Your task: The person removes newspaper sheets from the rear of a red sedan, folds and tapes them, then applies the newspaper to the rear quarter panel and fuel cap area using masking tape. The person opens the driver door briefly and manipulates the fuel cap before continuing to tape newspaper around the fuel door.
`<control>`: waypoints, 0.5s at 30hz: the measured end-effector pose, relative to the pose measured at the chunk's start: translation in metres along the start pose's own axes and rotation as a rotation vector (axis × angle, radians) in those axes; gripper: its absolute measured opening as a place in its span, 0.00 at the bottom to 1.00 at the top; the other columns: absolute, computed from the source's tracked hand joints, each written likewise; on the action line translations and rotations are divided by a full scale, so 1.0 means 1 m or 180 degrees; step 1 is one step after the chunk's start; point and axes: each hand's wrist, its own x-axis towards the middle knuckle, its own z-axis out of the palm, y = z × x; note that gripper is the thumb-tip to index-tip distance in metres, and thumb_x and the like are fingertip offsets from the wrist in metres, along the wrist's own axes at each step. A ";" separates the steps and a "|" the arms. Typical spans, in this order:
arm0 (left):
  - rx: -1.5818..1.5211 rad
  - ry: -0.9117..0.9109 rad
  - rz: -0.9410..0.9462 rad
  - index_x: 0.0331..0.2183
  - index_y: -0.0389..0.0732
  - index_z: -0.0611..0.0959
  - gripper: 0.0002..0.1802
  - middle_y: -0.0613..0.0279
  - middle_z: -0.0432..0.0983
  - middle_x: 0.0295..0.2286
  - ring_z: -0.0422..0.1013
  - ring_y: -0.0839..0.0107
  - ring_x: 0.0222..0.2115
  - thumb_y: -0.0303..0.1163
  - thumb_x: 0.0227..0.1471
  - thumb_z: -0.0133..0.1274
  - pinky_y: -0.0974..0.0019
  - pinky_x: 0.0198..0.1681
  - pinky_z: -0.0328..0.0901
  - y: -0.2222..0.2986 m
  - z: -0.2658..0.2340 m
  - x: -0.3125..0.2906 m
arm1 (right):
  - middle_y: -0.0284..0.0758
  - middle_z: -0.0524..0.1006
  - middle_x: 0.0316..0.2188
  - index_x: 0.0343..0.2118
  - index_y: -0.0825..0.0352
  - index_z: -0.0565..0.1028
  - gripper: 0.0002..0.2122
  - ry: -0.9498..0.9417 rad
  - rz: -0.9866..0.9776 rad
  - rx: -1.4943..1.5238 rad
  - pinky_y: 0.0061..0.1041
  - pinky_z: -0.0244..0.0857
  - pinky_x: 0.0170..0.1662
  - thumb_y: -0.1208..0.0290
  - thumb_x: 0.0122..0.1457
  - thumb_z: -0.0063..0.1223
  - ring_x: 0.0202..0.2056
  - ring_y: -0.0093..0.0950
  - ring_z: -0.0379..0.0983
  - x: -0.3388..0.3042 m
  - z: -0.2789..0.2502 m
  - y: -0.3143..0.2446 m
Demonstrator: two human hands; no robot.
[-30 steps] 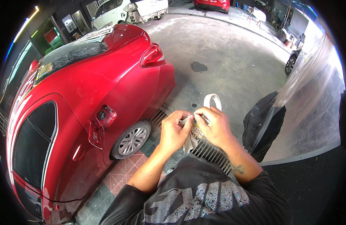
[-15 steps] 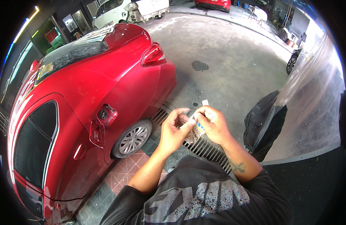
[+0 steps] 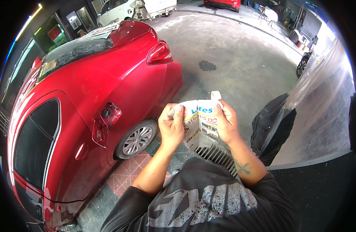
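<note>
A printed sheet of newspaper (image 3: pixel 201 129) is stretched between my two hands, hanging down with a fold near its middle. My left hand (image 3: pixel 172 123) pinches its upper left corner, thumb on top. At the upper right corner, my right hand (image 3: pixel 228 123) grips it the same way. A pale strip (image 3: pixel 215 95), perhaps tape, curls up beside my right fingers; what it is joined to is hidden. Left of my hands stands a red car (image 3: pixel 120 77), its fuel flap (image 3: pixel 99 132) hanging open.
A floor grate (image 3: pixel 214 154) runs below the paper, next to red and grey floor tiles (image 3: pixel 127 172). Clear plastic sheeting (image 3: pixel 313 116) and a black cover (image 3: pixel 272 127) hang at the right. A white vehicle (image 3: pixel 135 9) and another red car (image 3: pixel 222 4) stand at the back.
My hands have moved apart, and the newspaper, bunched between my fingers before, is now spread between them. The pale strip stands higher as a curl beside my right hand.
</note>
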 end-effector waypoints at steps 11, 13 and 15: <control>-0.0159 0.0930 0.0166 0.40 0.38 0.81 0.12 0.70 0.80 0.30 0.70 0.85 0.30 0.33 0.80 0.53 0.75 0.35 0.67 -0.006 -0.001 0.015 | 0.35 0.85 0.46 0.55 0.70 0.78 0.17 0.0658 -0.0092 0.0772 0.27 0.81 0.49 0.60 0.85 0.45 0.43 0.22 0.84 0.016 0.022 0.003; -0.0659 0.0494 -0.0101 0.53 0.37 0.77 0.20 0.61 0.82 0.43 0.78 0.74 0.44 0.39 0.71 0.66 0.66 0.52 0.73 -0.015 -0.012 0.004 | 0.38 0.86 0.49 0.59 0.71 0.78 0.18 0.0725 0.0014 0.1101 0.34 0.84 0.52 0.60 0.84 0.45 0.46 0.29 0.87 0.021 0.029 0.001; -0.0676 -0.0098 0.0015 0.62 0.36 0.71 0.40 0.56 0.78 0.54 0.75 0.67 0.57 0.41 0.59 0.76 0.58 0.65 0.69 -0.020 -0.012 -0.015 | 0.39 0.86 0.49 0.58 0.70 0.78 0.18 0.0758 0.0201 0.1265 0.36 0.84 0.53 0.59 0.84 0.46 0.47 0.31 0.87 0.026 0.029 0.001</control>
